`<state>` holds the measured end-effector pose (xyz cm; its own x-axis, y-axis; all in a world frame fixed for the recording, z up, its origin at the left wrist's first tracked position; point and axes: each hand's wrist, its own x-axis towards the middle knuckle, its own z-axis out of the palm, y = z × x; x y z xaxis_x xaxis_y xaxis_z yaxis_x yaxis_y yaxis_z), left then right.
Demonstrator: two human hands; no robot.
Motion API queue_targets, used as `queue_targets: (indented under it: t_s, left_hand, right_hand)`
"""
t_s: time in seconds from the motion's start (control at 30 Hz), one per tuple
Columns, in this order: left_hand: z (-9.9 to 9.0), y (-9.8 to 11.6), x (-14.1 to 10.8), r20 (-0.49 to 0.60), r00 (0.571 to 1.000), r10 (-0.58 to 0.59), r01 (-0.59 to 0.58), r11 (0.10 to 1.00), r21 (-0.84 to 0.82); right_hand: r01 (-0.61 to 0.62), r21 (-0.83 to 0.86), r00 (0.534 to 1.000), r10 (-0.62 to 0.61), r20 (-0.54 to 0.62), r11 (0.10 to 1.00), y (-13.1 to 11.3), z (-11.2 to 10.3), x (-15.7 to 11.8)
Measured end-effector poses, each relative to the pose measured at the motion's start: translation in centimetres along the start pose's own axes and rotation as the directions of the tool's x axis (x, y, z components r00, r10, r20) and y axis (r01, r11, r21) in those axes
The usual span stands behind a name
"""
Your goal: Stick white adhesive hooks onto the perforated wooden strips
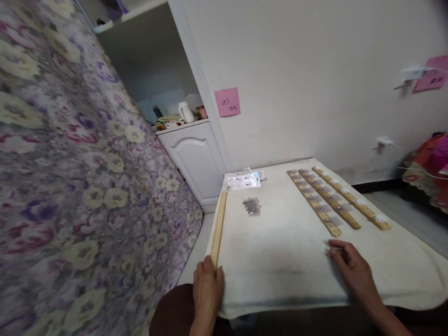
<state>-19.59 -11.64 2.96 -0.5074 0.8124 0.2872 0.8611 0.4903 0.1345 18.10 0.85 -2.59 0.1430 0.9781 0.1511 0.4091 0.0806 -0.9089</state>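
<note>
Left hand [208, 285] grips the wooden strip [219, 227] by its near end; right hand [352, 269] curls well apart, hold unclear.

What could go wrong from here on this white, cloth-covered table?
The pale wooden strip under the left hand lies along the left edge of the table and might slip off if nudged.

The pile of small, grey translucent packets could scatter if brushed.

The right hand is close to the leftmost brown wooden strip and could knock it askew.
</note>
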Motion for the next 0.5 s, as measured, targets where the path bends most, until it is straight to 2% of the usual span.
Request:
queue_targets:
  t_s: [0.07, 0.2, 0.37, 0.5]
  left_hand:
    - [0.0, 0.2, 0.5, 0.083, 0.996, -0.045, 0.044, 0.999, 0.016]
    - [-0.2, -0.1, 1.8, 0.17, 0.982, -0.08, 0.086, 0.996, -0.028]
    - [-0.2, -2.5, 3.1, 0.238, 0.966, -0.104, 0.142, 0.979, -0.148]
    - [0.2, -3.6, 2.7, 0.242, 0.967, -0.075, 0.149, 0.94, -0.307]
  right_hand:
    - [0.017, -0.017, 1.0, -0.017, 0.008, 1.0, 0.1, 0.1, 0.0]
    - [0.032, -0.004, 0.999, -0.032, 0.043, 0.999, 0.2, 0.2, 0.1]
    - [0.044, -0.04, 0.998, -0.042, 0.043, 0.998, 0.1, 0.2, 0.2]
    - [0.041, -0.02, 0.997, -0.039, 0.063, 0.999, -0.1, 0.2, 0.3]
